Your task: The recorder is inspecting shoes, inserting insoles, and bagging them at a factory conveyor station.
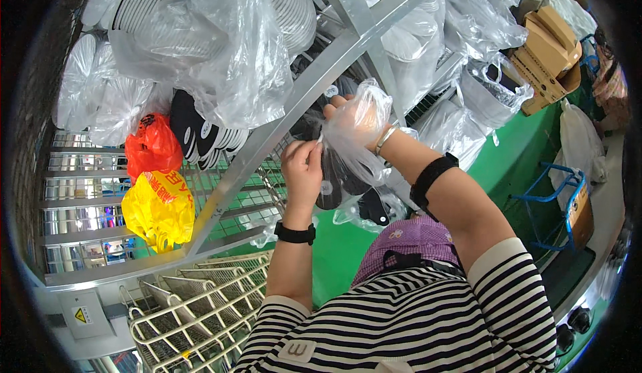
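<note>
1. The left hand [303,164] has its grip pinched: thumb and finger press on the edge of a clear bag [372,111].
2. The right hand [349,119] is up at the same bag, with crinkly plastic over part of it. I can't tell if its grip is squeezing, because the plastic hides it.
3. The clear bag is between the two hands, and its lower part hangs down.
4. Some black flat pieces [329,191] show just below the bag.
5. A slanting metal bar [284,102] is to the left of the hands.
6. Past the bar, a red bag [154,147] is just above a yellow bag [159,207].
7. A cream wire rack [194,321] stands near the green floor [332,259].
</note>
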Tool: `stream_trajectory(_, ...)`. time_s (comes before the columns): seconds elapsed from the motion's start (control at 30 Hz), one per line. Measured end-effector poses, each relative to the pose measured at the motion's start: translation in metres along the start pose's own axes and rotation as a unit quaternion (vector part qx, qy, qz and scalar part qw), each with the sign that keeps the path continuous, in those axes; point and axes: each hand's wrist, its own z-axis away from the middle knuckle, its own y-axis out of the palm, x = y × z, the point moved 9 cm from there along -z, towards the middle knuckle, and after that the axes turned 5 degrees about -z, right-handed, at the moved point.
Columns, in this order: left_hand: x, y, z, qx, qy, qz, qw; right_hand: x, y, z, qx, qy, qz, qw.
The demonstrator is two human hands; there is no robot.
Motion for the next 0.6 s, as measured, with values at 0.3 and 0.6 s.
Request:
stream_trajectory(0.3,0.03,0.02,0.007,0.007,-0.131,0.095,0.987,-0.002,-0.016,0.015,0.039,0.008,-0.155,0.987)
stream_trajectory(0.6,0.014,0.035,-0.006,0.069,-0.184,0.192,0.961,-0.027,-0.017,0.017,0.024,0.226,-0.498,0.837)
